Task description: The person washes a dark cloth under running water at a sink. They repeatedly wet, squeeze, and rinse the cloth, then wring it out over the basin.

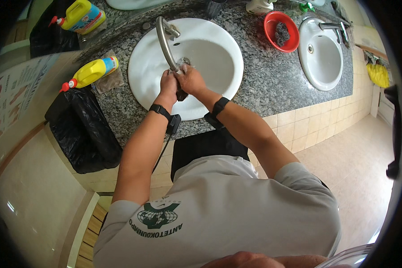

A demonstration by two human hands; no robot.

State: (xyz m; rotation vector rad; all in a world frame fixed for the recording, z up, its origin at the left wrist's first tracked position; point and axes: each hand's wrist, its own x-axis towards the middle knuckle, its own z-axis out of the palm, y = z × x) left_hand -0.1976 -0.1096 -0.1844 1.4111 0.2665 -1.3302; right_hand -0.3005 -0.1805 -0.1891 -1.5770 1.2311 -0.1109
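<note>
Under the spout of the curved metal faucet (165,45), my left hand (168,85) and my right hand (191,80) are close together, gripping one dark brown item (181,95). Its lower end sticks out below my fingers; the rest is hidden, and I cannot tell what it is. Both hands are over the white oval washbasin (221,47). Something white and wet, water or foam, shows by my fingertips near the drain (186,61). Each wrist wears a black strap with a small device.
The basin is set in a speckled granite counter (254,77). A yellow bottle with a red cap (92,72) lies at the left, above a black plastic bag (83,134). To the right are a red bowl (269,31) holding a dark scouring pad (282,34) and a second washbasin (325,68).
</note>
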